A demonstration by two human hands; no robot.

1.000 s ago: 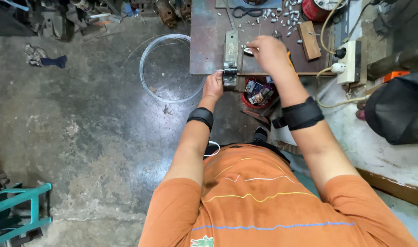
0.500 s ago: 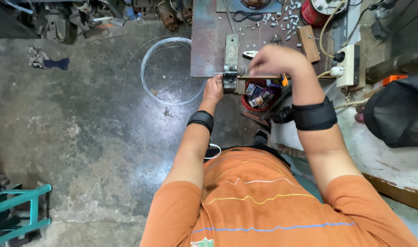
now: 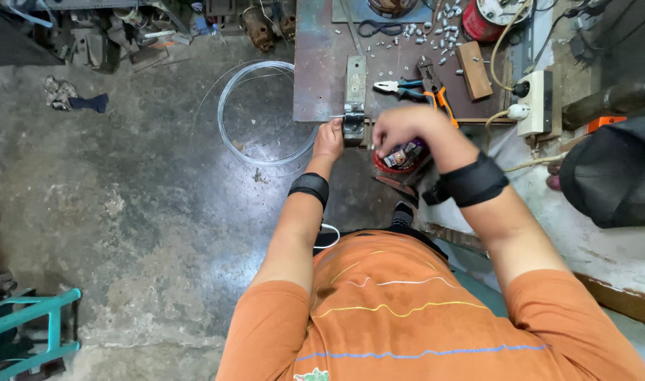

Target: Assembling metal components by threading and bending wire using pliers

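My left hand (image 3: 329, 138) is curled at the front edge of a rusty metal bench (image 3: 322, 70), right beside a grey metal clamp fixture (image 3: 354, 116). A thin wire (image 3: 336, 116) runs from its fingers into the fixture. My right hand (image 3: 405, 128) hovers just right of the fixture, over the bench edge, with its fingers curled and blurred; whether it holds anything is hidden. Below it sits a red container (image 3: 400, 161) of small items. Both wrists wear black bands.
Blue-handled pliers (image 3: 396, 86), orange-handled cutters (image 3: 441, 95), a wooden block (image 3: 473, 69) and several small metal pieces (image 3: 442, 32) lie on the bench. A wire coil (image 3: 227, 134) lies on the concrete floor at left. A power strip (image 3: 538, 102) and black bag (image 3: 615, 176) are at right.
My right hand has drawn back from the bench top towards me, to the bench edge beside the fixture. My left hand has stayed at the fixture.
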